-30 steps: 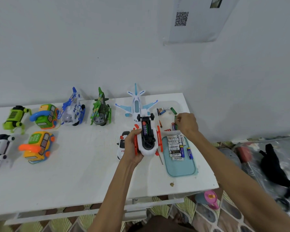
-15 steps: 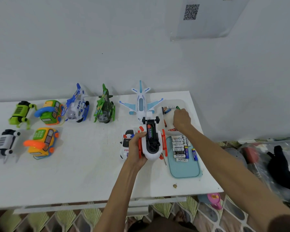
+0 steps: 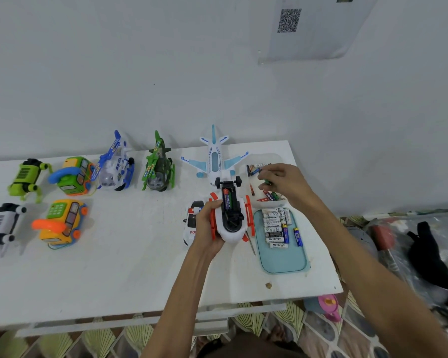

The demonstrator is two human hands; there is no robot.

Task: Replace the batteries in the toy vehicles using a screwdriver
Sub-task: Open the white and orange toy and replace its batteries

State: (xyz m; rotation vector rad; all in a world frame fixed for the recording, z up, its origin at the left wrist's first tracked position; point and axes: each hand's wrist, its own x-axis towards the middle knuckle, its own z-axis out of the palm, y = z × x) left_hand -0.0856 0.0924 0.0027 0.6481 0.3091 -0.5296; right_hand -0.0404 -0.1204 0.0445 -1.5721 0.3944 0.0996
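Toy vehicle (image 3: 230,215) underside up, battery bay open; left hand (image 3: 204,226) fingers curled round it. Right hand (image 3: 286,183) fingers pinch green battery (image 3: 267,181) above clear tray (image 3: 279,158).

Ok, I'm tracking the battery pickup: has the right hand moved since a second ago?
Yes: the right hand has shifted away from the teal tray, farther over the clear tray, and now pinches a green battery.

The white-and-red toy (image 3: 230,214) is belly-up, battery bay open, screwdriver (image 3: 252,247) at its four o'clock, batteries (image 3: 273,223) at three.
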